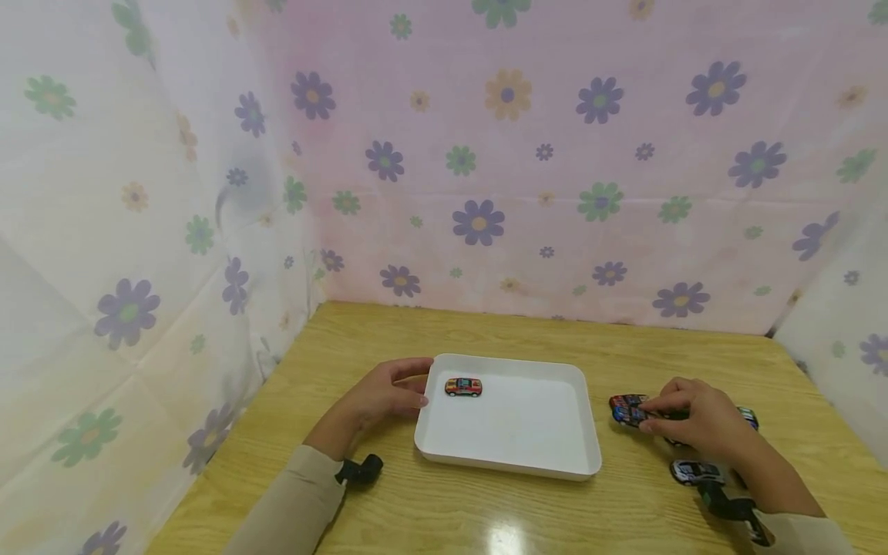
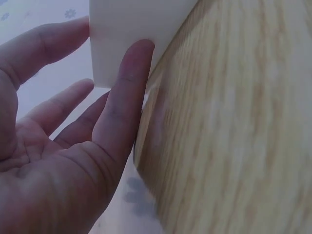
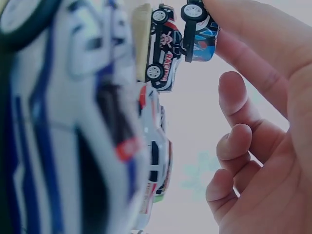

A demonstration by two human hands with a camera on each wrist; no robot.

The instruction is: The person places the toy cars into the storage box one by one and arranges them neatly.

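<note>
Between thumb and fingers my right hand (image 1: 704, 420) pinches a blue toy car (image 3: 201, 43), raised just off a black toy car (image 3: 168, 53) marked RACING. Other toy cars stand around that hand, among them a silver car (image 1: 697, 472) nearer me and a white car (image 3: 153, 146). My left hand (image 1: 378, 397) is at the left wall of a white tray (image 1: 509, 466), its extended fingers and thumb touching the outside. Inside the tray, a red and yellow toy car (image 1: 463, 387) sits near the far left corner. Part of the car group is hidden behind my right hand.
The tray stands mid-way on a wooden table (image 1: 506, 509). A flowered cloth (image 1: 479, 154) hangs behind the table's back edge and along both sides. A blurred white and blue toy car (image 3: 73, 126) fills the left of the right wrist view.
</note>
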